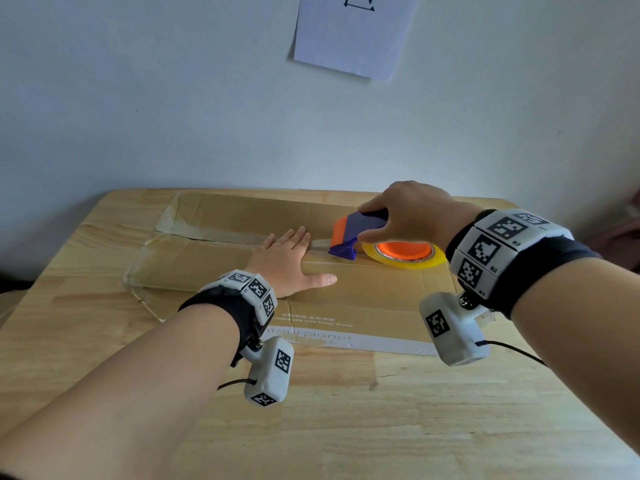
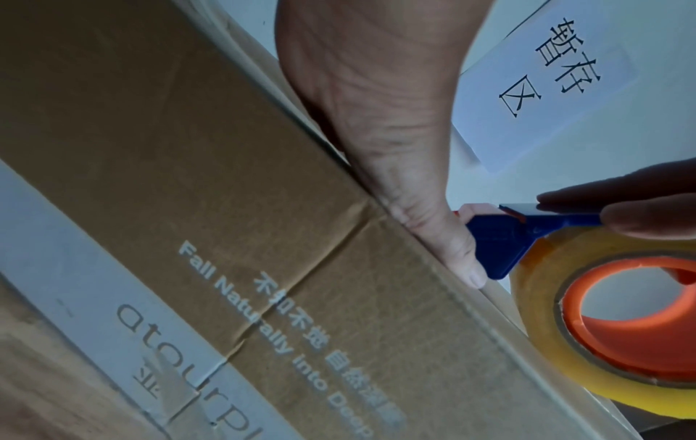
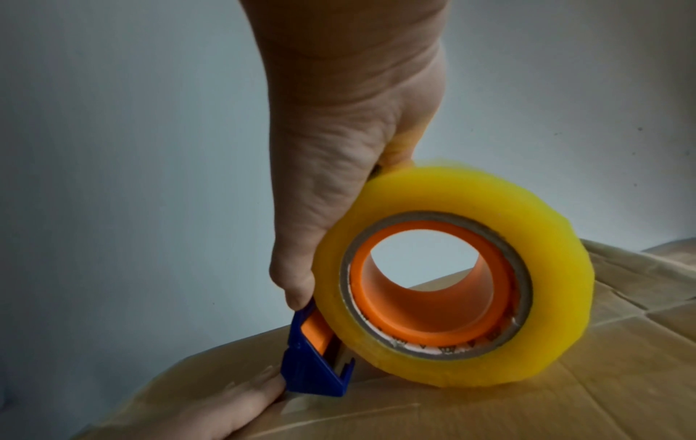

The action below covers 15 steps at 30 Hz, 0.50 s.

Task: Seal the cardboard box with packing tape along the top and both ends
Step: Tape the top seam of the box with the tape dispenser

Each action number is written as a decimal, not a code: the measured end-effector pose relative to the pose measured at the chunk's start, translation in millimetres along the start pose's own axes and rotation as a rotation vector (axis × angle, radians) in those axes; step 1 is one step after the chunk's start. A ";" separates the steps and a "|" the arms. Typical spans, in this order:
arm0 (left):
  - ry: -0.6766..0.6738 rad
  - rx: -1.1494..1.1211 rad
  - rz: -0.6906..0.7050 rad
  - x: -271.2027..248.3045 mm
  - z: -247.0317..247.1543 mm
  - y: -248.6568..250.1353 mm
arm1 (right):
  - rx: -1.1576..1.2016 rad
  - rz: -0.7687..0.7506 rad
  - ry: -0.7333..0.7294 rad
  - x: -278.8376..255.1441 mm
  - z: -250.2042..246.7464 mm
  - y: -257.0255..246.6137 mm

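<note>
A flat brown cardboard box (image 1: 363,292) with white lettering lies on the wooden table (image 1: 346,410). My left hand (image 1: 287,258) lies flat on the box top, fingers straight, pressing along the taped centre seam (image 1: 221,233). My right hand (image 1: 412,216) grips a blue and orange tape dispenser (image 1: 353,233) carrying a yellow roll of tape (image 1: 405,256), whose blade end touches the seam just right of my left fingertips. In the right wrist view the tape roll (image 3: 452,277) rests on the box (image 3: 527,402) and the blue blade end (image 3: 312,369) meets a left finger (image 3: 241,399).
A white wall stands directly behind the table with a paper sheet (image 1: 349,32) stuck on it. Bare wood shows in front of the box and to its left (image 1: 69,289). White marker cameras hang under both wrists (image 1: 266,372).
</note>
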<state>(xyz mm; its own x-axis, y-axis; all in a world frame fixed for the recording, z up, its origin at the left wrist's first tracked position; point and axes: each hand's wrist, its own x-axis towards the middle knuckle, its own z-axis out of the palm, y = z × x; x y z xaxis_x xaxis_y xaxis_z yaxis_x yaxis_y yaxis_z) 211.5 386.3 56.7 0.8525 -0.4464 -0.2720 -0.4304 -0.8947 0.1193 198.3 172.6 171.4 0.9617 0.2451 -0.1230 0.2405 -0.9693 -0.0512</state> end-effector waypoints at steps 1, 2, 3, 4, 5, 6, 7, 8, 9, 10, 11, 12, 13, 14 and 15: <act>-0.001 0.001 0.001 -0.6 -0.6 0.0 | -0.003 0.003 -0.007 -0.6 -0.9 0.5; -0.003 0.003 0.001 -1.5 -0.7 0.3 | -0.013 0.008 -0.017 -1.0 -2.1 1.1; -0.004 0.005 0.001 -1.9 -1.5 0.3 | -0.024 0.013 -0.024 -0.8 -3.7 1.8; -0.007 0.007 0.000 -2.4 -1.7 0.3 | -0.027 0.019 -0.031 -0.9 -5.1 2.5; -0.007 0.006 -0.003 -2.5 -2.2 0.3 | -0.029 0.015 -0.035 -0.9 -7.2 3.0; -0.009 0.006 -0.004 -2.4 -2.5 0.4 | -0.036 0.010 -0.041 -1.2 -10.2 3.5; -0.012 0.006 -0.006 -2.5 -2.4 0.7 | -0.049 0.006 -0.047 -2.0 -14.0 4.1; -0.012 0.007 -0.007 -2.5 -2.8 0.8 | -0.065 0.004 -0.052 -2.8 -19.5 5.1; -0.013 0.004 -0.007 -2.4 -3.1 1.0 | -0.081 0.004 -0.056 -3.6 -25.4 7.3; -0.015 0.002 -0.006 -2.8 -3.3 0.8 | -0.091 0.010 -0.058 -5.1 -30.6 9.7; -0.018 0.001 -0.005 -2.7 -3.2 0.5 | -0.096 0.017 -0.059 -6.7 -34.4 13.2; -0.024 0.003 -0.004 -2.7 -3.0 0.3 | -0.096 0.025 -0.064 -8.8 -35.8 16.8; -0.032 0.006 -0.002 -2.8 -2.7 0.2 | -0.090 0.032 -0.073 -11.1 -33.2 20.4; -0.039 0.014 -0.001 -2.6 -2.5 0.1 | -0.083 0.041 -0.084 -12.9 -27.8 23.2; -0.044 0.024 -0.001 -2.3 -2.5 0.0 | -0.078 0.049 -0.093 -14.2 -20.3 24.8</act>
<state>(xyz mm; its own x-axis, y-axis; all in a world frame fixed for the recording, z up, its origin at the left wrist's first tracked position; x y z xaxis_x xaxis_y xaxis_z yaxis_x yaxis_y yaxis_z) 210.4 387.3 59.8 0.8395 -0.4437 -0.3136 -0.4369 -0.8944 0.0958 193.2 144.6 192.0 0.9570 0.1949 -0.2149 0.2066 -0.9778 0.0336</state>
